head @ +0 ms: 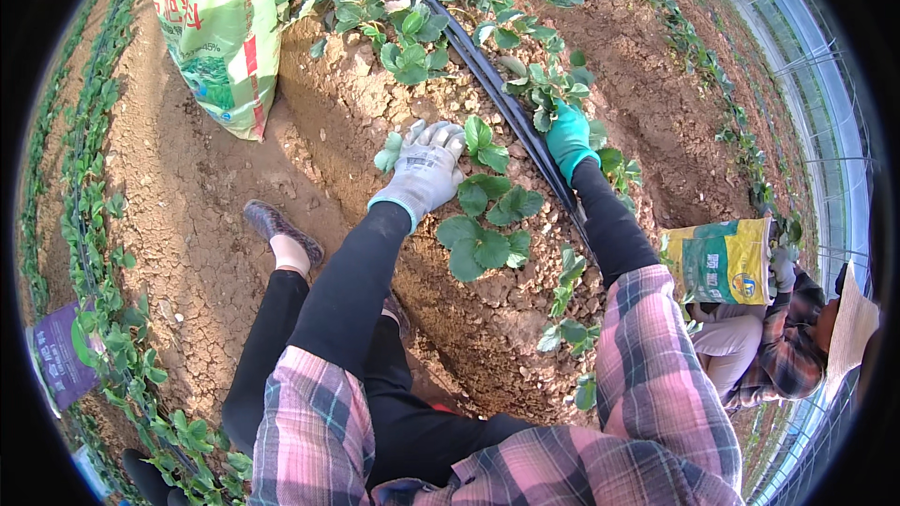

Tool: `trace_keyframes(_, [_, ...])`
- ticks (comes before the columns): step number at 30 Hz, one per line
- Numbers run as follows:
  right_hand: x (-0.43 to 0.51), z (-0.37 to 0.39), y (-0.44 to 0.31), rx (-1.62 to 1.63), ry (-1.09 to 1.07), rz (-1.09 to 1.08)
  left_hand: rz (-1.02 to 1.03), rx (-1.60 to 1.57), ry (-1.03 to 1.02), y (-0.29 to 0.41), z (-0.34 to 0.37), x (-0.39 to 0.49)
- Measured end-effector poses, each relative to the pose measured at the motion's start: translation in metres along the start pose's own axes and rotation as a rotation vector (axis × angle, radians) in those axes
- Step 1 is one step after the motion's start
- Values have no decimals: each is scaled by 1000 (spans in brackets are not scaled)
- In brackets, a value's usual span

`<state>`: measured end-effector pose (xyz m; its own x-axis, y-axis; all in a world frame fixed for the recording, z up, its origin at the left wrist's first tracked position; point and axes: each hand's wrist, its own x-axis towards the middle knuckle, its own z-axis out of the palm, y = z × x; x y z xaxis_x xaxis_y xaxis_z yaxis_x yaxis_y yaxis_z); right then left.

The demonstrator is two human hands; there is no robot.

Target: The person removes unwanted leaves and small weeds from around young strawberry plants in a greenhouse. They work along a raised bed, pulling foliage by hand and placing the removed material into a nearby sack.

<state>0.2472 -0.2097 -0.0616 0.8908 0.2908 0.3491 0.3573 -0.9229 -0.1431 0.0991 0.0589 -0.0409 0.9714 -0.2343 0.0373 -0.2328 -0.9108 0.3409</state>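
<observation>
My left hand (427, 166), in a pale grey knit work glove, reaches over the raised soil bed with its fingers bent and pointing away from me. A strawberry leaf (388, 152) shows at its left side; what lies under the fingers is hidden. My right hand (568, 133), in a green glove, is in the leaves of a strawberry plant (552, 90) beyond the black drip irrigation tubes (503, 98); its fingers are mostly hidden, so its hold is unclear. Nearer to me, between my arms, grows another strawberry plant (485, 246) with broad leaves.
A green and white woven fertilizer sack (221, 42) stands in the furrow at upper left. At right a co-worker in a straw hat (852, 323) crouches beside a yellow and green sack (717, 263). A purple bag (67, 355) lies at far left by another plant row (88, 225).
</observation>
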Motion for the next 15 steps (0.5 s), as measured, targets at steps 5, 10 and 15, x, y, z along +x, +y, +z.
trace_keyframes(5, [-19,-24,-11,1113,246,327,-12,-27,42,-18,-2,-7])
trace_keyframes(10, [24,-45,95,571,242,513,14,-35,66,-8,2,-3])
trace_keyframes(15, [69,-23,165,-176,-529,419,74,-63,84,-1,11,4])
